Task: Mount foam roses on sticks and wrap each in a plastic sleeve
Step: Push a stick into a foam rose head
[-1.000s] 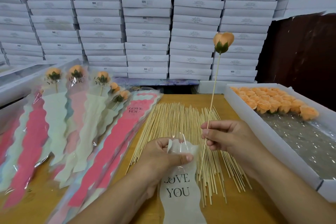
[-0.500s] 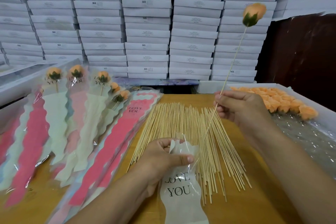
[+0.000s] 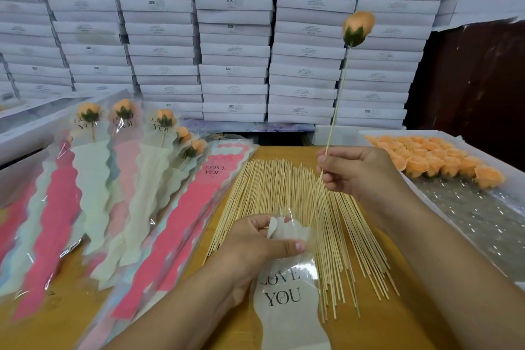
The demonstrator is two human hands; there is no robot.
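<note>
An orange foam rose (image 3: 358,28) with a green base sits on top of a thin wooden stick (image 3: 336,105). My right hand (image 3: 355,170) pinches that stick near its lower part, tilted, with its bottom tip at the mouth of a clear plastic sleeve (image 3: 287,287) printed "LOVE YOU". My left hand (image 3: 255,247) pinches the sleeve's top edge, thumb across it, holding the mouth apart. A spread pile of bare sticks (image 3: 298,207) lies on the wooden table under both hands.
Several wrapped roses (image 3: 125,133) and a stack of pink and white sleeves (image 3: 176,224) lie at left. A white box (image 3: 483,236) at right holds several loose orange roses (image 3: 443,162). Stacked white boxes (image 3: 233,37) wall off the back.
My right hand first rose up and right with the rose stick, then swung the rose back left and lower; the stick's tip is now at the sleeve mouth. My left hand stayed put.
</note>
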